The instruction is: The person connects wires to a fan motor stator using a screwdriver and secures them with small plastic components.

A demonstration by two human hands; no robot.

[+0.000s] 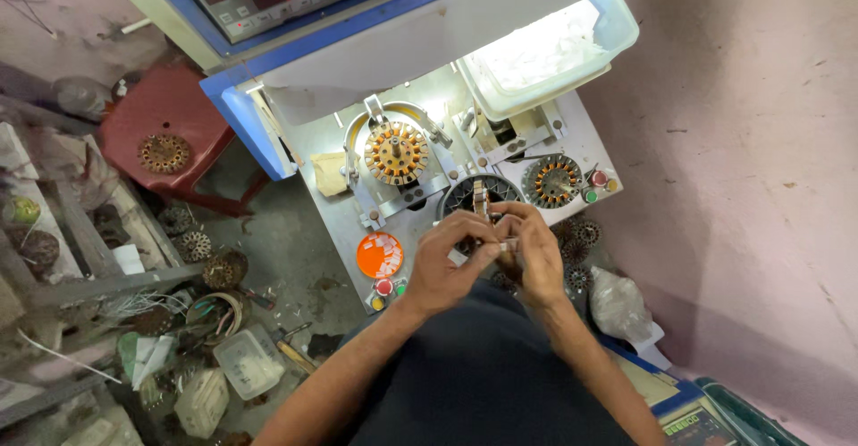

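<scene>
Both hands meet just in front of the dark round stator [465,197] on the tabletop [344,223]: the left hand [444,263] and right hand [534,254] pinch a small pale slip [508,246] between fingertips. It looks light, thin and easily creased, best held by its edges. Behind the stator sits a copper-wound core [396,152]; left of it, an orange dish [379,255].

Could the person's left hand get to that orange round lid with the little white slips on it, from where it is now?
Probably yes. The orange lid lies on the machine's table just beside the left hand, nothing standing between them. But both hands are busy pinching a small white piece.
</scene>
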